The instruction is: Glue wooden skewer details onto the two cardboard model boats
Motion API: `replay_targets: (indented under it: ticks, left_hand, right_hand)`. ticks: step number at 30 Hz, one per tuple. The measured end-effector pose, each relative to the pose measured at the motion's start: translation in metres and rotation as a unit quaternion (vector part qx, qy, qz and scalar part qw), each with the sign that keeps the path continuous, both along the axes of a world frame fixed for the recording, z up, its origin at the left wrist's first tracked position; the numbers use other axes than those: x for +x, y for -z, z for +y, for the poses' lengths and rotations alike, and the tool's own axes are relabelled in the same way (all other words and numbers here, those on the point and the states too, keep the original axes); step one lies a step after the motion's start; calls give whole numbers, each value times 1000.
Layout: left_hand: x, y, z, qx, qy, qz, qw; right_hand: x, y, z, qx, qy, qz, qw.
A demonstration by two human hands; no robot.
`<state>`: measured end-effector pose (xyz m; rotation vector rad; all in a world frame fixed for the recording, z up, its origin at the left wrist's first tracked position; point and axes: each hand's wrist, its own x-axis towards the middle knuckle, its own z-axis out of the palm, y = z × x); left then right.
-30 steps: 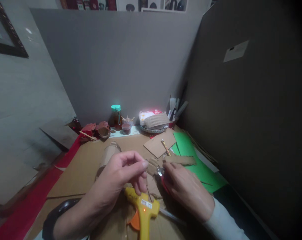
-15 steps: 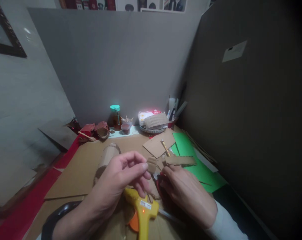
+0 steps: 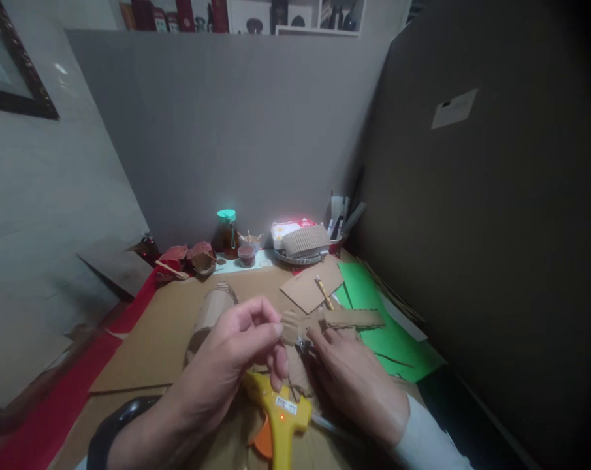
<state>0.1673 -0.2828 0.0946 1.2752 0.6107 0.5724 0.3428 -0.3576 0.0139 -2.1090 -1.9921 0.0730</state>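
My left hand (image 3: 251, 336) pinches a small ribbed cardboard piece (image 3: 290, 328) between thumb and fingers, above the table. Close by on the right, my right hand (image 3: 351, 375) is palm down with its fingers curled round what look like scissors (image 3: 303, 344). Only a bit of their metal shows beside the cardboard piece; the handles are hidden under the hand. Below both hands lies a yellow glue gun (image 3: 284, 418) with an orange trigger and a lit red light. A cardboard roll (image 3: 214, 310) lies behind my left hand.
Cardboard strips (image 3: 354, 318), a pencil (image 3: 324, 292) and green sheets (image 3: 398, 346) lie on the right. At the back are a bottle (image 3: 228, 238), a small tub (image 3: 247, 256) and a foil tray (image 3: 299, 258). Grey panels (image 3: 236, 130) stand behind and to the right.
The cardboard piece has shifted slightly left and turned, now showing a rounder outline. My right hand has moved a little left, and the red handle that showed beside it is now hidden.
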Motion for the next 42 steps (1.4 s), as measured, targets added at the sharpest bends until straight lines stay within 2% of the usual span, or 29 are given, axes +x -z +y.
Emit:
replay_targets:
  ticks: [3,8,10,12,13,14,18,23,25,29,35,37,42]
  left_hand:
    - [0,0,0,-5,1,-2,1000]
    - [1,8,0,31,52,16,998]
    - [2,11,0,60,62,38,996]
    - [4,13,0,83,69,67,992]
    - [6,14,-1,89,74,79,990]
    - [7,15,-1,92,79,90,989]
    - [12,17,-3,88,77,93,989]
    - [19,24,-9,34,51,31,998]
    - [21,26,-11,31,40,11,999]
    - [13,23,-9,68,27,33,997]
    - [-27,12,-5,122,-75,99,985]
    - [-41,14,-3,111,-100,99,984]
    - [-69,26,8,96,-157,72,980]
  right_hand:
    - [3,-9,-1,6,5,52,999]
    - [6,-46,-9,32,-29,222,974]
    - [3,-57,-13,39,-48,342,938]
    - [-1,-62,-15,44,-53,471,879]
    - [-4,-61,-15,46,-51,511,857]
    - [-5,-60,-15,46,-46,527,848]
    - [-11,-53,-14,62,-26,486,871]
    - [-18,-51,-16,155,-28,451,879]
    - [-20,-50,-16,162,-36,459,873]
    - [-11,-53,-17,193,-34,489,850]
    - [29,-57,-15,300,71,472,826]
    - [40,-59,-15,289,90,456,837]
    - [53,-69,-14,188,77,377,903]
